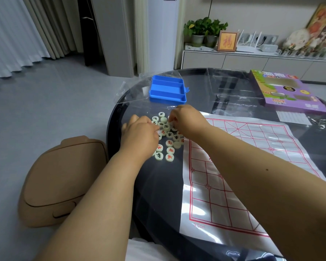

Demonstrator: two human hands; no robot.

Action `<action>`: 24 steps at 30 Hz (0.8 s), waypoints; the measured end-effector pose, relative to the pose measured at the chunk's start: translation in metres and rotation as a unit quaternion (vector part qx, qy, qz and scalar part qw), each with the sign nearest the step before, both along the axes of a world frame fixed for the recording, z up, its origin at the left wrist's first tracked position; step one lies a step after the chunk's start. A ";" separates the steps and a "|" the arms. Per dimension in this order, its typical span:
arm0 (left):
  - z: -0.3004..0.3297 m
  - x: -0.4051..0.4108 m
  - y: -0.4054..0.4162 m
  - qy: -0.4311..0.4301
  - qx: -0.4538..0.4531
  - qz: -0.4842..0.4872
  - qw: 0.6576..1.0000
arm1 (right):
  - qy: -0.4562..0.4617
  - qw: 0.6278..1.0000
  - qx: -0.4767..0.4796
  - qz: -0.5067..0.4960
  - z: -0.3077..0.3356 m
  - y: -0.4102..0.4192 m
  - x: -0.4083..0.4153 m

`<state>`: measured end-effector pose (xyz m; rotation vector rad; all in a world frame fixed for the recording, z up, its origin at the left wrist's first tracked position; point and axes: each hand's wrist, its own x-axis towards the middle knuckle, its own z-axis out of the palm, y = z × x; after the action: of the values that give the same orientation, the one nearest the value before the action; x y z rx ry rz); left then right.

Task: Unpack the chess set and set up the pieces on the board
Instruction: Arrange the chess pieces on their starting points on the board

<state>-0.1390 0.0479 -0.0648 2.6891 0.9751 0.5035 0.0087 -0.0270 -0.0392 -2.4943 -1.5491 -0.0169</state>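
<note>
Both hands are working the heap of pale round chess discs [167, 136] at ten o'clock of the red-lined paper board [252, 166], probably sorting: left hand [139, 134] and right hand [188, 121] are curling onto discs, though whether either is pinching one I cannot tell.

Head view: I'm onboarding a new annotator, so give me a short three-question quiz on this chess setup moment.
1. True or false: pieces already stand on the board.
2. The blue tray is: A) full of pieces, B) empty, C) closed.
3. Which of the hands, left or right, reaches further across the table?

Key: 1 false: they lie in a heap beside it. 2 B. 3 right.
</note>
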 end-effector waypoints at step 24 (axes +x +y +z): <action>0.009 -0.003 -0.003 0.017 0.026 0.012 0.999 | 0.005 1.000 -0.008 0.000 0.003 -0.003 -0.003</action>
<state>-0.1424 0.0449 -0.0557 2.7443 1.0170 0.4975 0.0059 -0.0305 -0.0359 -2.5029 -1.5521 0.0072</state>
